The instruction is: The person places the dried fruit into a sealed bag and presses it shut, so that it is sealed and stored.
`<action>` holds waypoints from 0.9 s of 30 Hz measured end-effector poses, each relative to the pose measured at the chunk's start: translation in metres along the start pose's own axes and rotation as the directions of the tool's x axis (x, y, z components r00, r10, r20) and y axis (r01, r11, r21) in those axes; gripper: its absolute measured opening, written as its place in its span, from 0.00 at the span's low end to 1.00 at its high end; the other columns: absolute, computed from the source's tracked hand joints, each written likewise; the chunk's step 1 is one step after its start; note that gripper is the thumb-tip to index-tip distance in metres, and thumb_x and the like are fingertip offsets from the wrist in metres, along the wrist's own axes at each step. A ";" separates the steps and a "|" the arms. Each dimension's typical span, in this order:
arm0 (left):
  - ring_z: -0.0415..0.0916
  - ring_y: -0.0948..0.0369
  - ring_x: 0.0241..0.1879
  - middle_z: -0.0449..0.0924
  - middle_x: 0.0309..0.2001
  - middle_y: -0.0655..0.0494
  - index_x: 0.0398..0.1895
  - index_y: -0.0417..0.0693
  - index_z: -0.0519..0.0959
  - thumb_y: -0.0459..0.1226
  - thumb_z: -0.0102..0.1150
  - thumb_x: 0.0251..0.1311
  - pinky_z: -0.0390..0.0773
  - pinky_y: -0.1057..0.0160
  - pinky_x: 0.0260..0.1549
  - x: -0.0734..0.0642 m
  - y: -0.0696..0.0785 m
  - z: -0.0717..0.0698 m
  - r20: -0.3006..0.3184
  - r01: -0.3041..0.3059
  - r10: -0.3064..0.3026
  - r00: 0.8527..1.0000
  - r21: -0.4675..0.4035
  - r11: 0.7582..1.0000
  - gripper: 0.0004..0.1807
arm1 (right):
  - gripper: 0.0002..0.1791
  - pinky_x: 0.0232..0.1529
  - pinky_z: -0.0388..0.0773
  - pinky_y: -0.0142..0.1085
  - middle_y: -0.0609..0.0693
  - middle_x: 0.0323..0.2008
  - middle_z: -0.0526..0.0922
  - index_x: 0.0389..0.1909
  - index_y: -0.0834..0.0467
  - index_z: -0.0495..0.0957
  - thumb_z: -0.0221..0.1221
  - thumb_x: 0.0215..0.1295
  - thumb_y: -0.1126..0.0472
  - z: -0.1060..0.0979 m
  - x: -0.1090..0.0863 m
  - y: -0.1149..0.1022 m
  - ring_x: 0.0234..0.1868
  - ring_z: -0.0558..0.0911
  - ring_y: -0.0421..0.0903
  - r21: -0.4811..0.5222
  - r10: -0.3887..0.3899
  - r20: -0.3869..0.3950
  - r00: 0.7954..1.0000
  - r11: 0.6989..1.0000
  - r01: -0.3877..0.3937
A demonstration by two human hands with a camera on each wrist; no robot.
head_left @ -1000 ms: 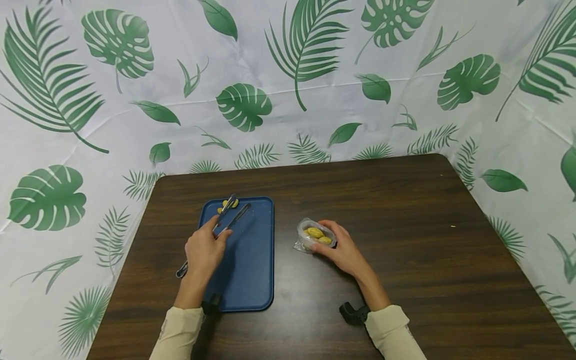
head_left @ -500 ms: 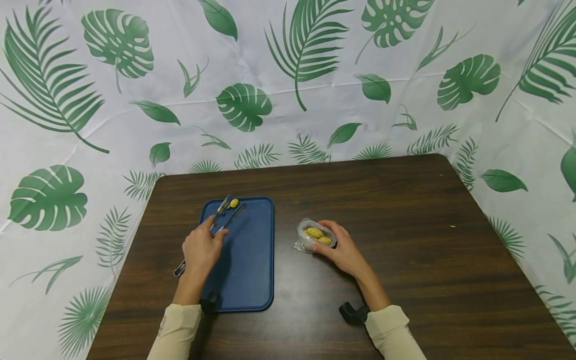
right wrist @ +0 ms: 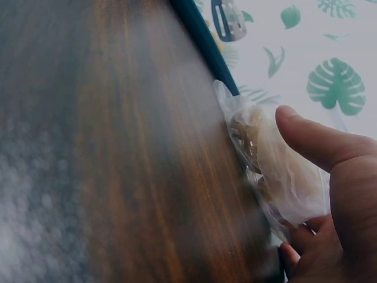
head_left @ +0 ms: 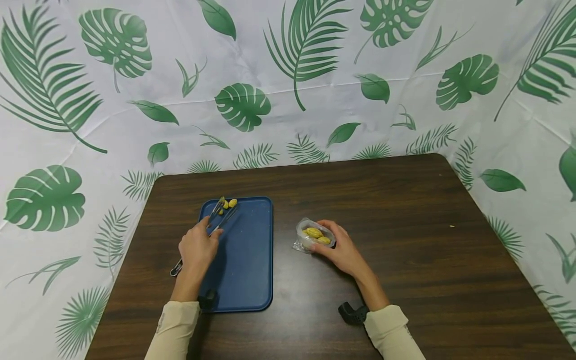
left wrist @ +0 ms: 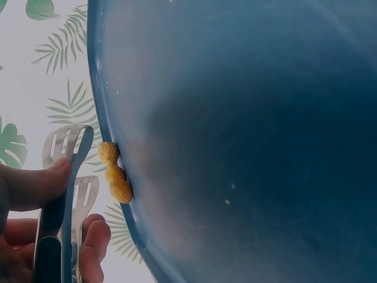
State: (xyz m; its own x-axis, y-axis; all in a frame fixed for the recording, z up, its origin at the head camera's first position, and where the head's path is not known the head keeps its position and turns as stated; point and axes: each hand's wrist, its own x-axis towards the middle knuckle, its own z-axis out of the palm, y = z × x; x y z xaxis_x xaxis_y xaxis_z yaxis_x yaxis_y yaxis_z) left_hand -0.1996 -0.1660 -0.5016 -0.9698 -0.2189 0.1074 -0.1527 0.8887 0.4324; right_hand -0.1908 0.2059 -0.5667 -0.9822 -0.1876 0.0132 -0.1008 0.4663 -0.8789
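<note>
The left forearm leaves a cream sleeve at the near side and slants slightly right toward the far side; the left grip lies back upward, left thumb opposed to curled fingers. The right forearm, from a matching sleeve, slants left and far; the right grip curves, right thumb apart from bent fingers.

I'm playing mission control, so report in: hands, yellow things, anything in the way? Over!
Left hand holding tongs, tips apart. Right hand gripping plastic container, yellow pieces inside. Three loose yellow pieces at far end of blue tray; no obstacle seen.
</note>
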 end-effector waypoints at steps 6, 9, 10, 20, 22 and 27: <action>0.83 0.32 0.47 0.85 0.56 0.36 0.71 0.37 0.73 0.45 0.63 0.70 0.78 0.33 0.45 0.002 -0.003 0.000 0.013 0.023 -0.023 1.000 0.010 1.000 0.32 | 0.38 0.66 0.64 0.63 0.52 0.68 0.75 0.69 0.45 0.71 0.73 0.59 0.43 0.001 0.001 0.000 0.69 0.69 0.58 -0.005 -0.011 -0.003 1.000 1.000 0.011; 0.83 0.32 0.47 0.84 0.56 0.36 0.71 0.37 0.72 0.46 0.62 0.70 0.78 0.33 0.45 0.003 -0.004 0.000 0.022 0.034 -0.035 0.999 0.017 0.999 0.32 | 0.38 0.66 0.63 0.64 0.52 0.69 0.75 0.69 0.45 0.71 0.73 0.59 0.43 0.001 0.001 0.001 0.70 0.69 0.58 -0.009 -0.019 -0.004 1.000 1.000 0.019; 0.83 0.32 0.47 0.84 0.57 0.36 0.71 0.37 0.72 0.45 0.62 0.70 0.78 0.33 0.45 0.003 -0.004 0.001 0.024 0.037 -0.037 0.999 0.018 0.999 0.32 | 0.38 0.67 0.63 0.64 0.52 0.69 0.75 0.70 0.45 0.71 0.73 0.60 0.43 0.001 0.001 0.001 0.70 0.69 0.59 -0.011 -0.021 -0.003 1.000 1.000 0.021; 0.83 0.32 0.47 0.83 0.57 0.34 0.71 0.37 0.72 0.45 0.61 0.71 0.78 0.33 0.45 0.004 -0.007 0.002 0.017 0.056 -0.057 0.998 0.037 0.998 0.31 | 0.39 0.66 0.64 0.65 0.52 0.70 0.74 0.71 0.45 0.69 0.71 0.61 0.41 0.000 0.000 0.003 0.72 0.67 0.59 -0.028 -0.013 0.007 1.000 1.000 0.013; 0.83 0.32 0.48 0.83 0.57 0.33 0.70 0.37 0.72 0.45 0.62 0.71 0.78 0.32 0.45 0.004 -0.009 0.002 0.007 0.061 -0.061 0.998 0.042 0.997 0.31 | 0.39 0.65 0.64 0.65 0.52 0.70 0.73 0.71 0.45 0.69 0.71 0.62 0.41 0.001 0.000 0.004 0.71 0.68 0.59 -0.031 -0.015 0.009 1.000 0.999 0.016; 0.82 0.31 0.48 0.82 0.57 0.29 0.69 0.35 0.73 0.44 0.61 0.71 0.78 0.32 0.45 0.003 -0.013 0.003 0.016 0.067 -0.068 0.998 0.061 0.996 0.30 | 0.39 0.67 0.64 0.65 0.52 0.70 0.73 0.71 0.45 0.69 0.71 0.61 0.41 0.001 0.000 0.003 0.72 0.67 0.59 -0.025 -0.012 0.012 1.000 1.000 0.012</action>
State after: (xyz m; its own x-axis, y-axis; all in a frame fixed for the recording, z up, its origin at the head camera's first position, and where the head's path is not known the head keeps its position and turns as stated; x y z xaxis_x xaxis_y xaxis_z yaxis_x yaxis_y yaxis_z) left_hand -0.2011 -0.1772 -0.5092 -0.9601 -0.2726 0.0631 -0.2289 0.8948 0.3834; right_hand -0.1914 0.2066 -0.5699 -0.9790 -0.2032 0.0178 -0.1165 0.4854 -0.8665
